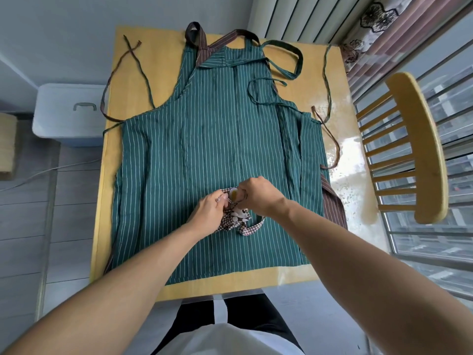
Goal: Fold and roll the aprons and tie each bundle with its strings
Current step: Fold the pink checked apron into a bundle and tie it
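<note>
Both hands, left (208,212) & right (258,194), grip checked bundle (236,217) atop green apron (204,139); knot hidden by fingers.

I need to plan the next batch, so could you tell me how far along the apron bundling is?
Nearly done: the checked apron bundle is rolled up. In hand: the left hand and right hand grip it, apparently tying its strings. Left: the green striped apron lies flat, with a brown striped apron under it.
</note>
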Demonstrator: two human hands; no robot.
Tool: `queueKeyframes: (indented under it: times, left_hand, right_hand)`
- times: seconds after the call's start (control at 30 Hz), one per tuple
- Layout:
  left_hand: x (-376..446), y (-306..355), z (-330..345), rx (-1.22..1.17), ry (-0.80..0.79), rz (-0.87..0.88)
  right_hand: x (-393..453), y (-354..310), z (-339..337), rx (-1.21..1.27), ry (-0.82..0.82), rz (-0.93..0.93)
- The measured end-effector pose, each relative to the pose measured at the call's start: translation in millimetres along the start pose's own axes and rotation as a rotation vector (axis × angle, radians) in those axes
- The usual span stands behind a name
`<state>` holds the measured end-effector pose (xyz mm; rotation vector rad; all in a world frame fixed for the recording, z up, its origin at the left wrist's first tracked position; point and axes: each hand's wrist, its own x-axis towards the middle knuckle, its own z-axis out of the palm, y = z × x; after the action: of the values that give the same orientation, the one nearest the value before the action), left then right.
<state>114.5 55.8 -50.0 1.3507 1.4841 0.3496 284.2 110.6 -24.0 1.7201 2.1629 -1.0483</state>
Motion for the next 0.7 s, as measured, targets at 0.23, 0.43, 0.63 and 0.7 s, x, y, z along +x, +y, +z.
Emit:
queueKeyframes:
  times: [0.23, 0.43, 0.63, 0.7]
  left_hand:
    - [0.6, -2.4, -4.1, 0.133, -0.017, 0.004]
    - [6.5, 1.9, -14.3, 0.124, -0.100, -0.038]
    - [6.7, 4.1, -14.0, 0.049, -0.094, -0.099]
    - [9.9, 0.6, -14.1, 0.033, -0.082, -0.146]
  right_hand:
    - [-3.6, 13.5, -18.9, 0.254, -0.100, 0.069]
    - [-1.2, 23.0, -16.1, 0.744, -0.219, 0.279]
    - [0.7, 28.1, -11.8, 0.865, -0.268, 0.313]
    - [1.5, 29.4, -13.4, 0.841, -0.287, 0.264]
